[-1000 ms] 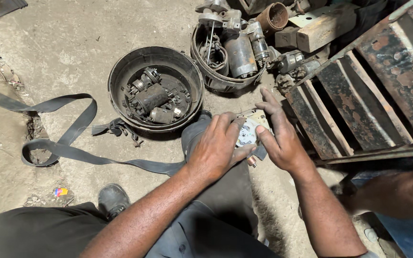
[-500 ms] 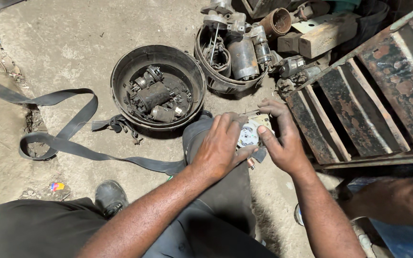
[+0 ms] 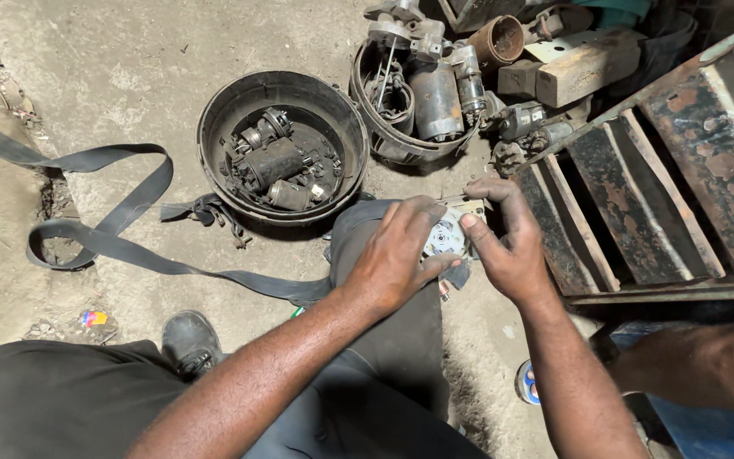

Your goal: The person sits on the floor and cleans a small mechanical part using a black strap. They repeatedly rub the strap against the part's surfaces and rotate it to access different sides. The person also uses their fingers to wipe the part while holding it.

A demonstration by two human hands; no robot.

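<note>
Resting on the person's knee, the small round metal part [image 3: 447, 236] sits pinched between both hands, left hand [image 3: 397, 259] covering its near-left edge, right hand [image 3: 507, 246] gripping its right edge.

A dusty grey concrete floor [image 3: 112, 59] fills the left of the frame; a rusty slatted metal rack [image 3: 681, 170] occupies the right, a pale wooden block [image 3: 588, 72] at top.

Black round tub [image 3: 214, 127] w/ grey, greasy motor parts [image 3: 273, 161]; dark grey rubber strap [image 3: 112, 246] on pale dusty concrete floor [image 3: 87, 59]. Rack [image 3: 681, 170] — rust-brown & black bars. Small part [image 3: 448, 236] — whitish-silver. Trousers [image 3: 384, 340] dark grey, shoe [image 3: 187, 340] black.
</note>
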